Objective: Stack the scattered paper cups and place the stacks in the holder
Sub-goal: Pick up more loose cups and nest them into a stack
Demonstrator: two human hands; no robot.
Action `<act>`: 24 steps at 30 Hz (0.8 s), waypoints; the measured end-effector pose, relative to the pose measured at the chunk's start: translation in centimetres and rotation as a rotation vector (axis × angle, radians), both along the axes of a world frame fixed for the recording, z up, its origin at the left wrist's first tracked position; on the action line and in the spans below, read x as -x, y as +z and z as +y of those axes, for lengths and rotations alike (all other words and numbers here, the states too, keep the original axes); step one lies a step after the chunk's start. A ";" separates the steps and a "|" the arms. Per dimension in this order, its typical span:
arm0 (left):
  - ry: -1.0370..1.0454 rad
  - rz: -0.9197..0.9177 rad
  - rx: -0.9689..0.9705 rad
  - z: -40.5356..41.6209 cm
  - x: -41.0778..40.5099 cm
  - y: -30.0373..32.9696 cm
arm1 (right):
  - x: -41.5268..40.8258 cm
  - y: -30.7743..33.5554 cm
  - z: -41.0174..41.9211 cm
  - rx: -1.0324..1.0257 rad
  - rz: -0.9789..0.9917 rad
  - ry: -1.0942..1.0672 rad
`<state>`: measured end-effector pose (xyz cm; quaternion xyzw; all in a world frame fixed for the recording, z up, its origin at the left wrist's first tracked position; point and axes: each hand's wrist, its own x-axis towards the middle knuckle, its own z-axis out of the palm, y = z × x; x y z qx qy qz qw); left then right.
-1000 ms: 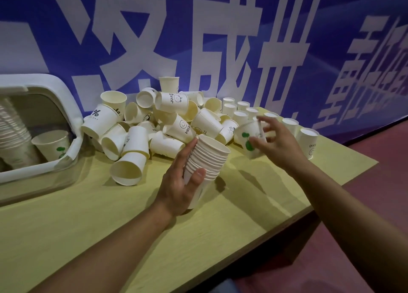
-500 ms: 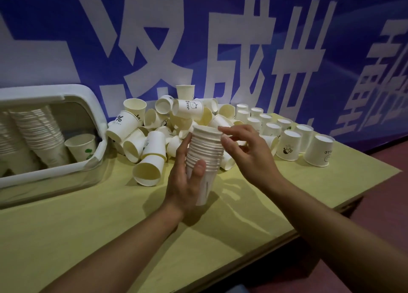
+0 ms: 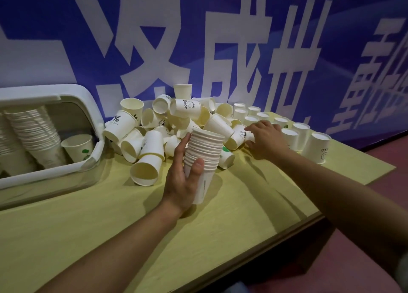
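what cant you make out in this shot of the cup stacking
Head view only:
- holder: left part cut off by the frame edge, so its stacks can't be counted.
- right hand: its fingers cover the cup it reaches; grip unclear.
- stack: left hand covers its lower side.

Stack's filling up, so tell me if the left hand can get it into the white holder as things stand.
Probably yes. The left hand grips the stack, the table between it and the holder looks bare, and the holder's open side faces that way.

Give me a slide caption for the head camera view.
Left hand holds a stack of paper cups; right hand reaches into the pile.
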<state>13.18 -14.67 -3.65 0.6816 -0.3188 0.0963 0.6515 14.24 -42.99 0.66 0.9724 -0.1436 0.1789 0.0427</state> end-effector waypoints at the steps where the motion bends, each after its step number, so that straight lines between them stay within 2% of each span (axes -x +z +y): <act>1: -0.002 0.002 0.002 0.0 0.0 0.0 | -0.3 -0.1 -0.6 0.034 0.066 -0.023; 4: -0.007 0.002 0.003 0.2 -0.1 -0.1 | -0.8 -0.4 -1.5 0.061 0.200 -0.081; 9: -0.026 -0.007 0.009 0.9 0.0 0.0 | -0.6 -0.3 -0.9 0.051 0.213 -0.054; 14: -0.024 -0.024 0.004 1.3 0.0 0.0 | 0.2 0.2 -0.5 -0.070 0.203 0.002; 19: -0.030 -0.040 0.009 1.9 0.2 0.1 | 1.0 0.3 -0.5 -0.102 0.340 -0.060; 21: -0.035 -0.044 0.013 2.2 0.3 0.0 | 1.3 0.6 -0.5 -0.135 0.322 -0.046; 24: -0.038 -0.044 0.014 2.7 0.4 -0.2 | 1.6 1.3 0.3 -0.197 0.170 0.004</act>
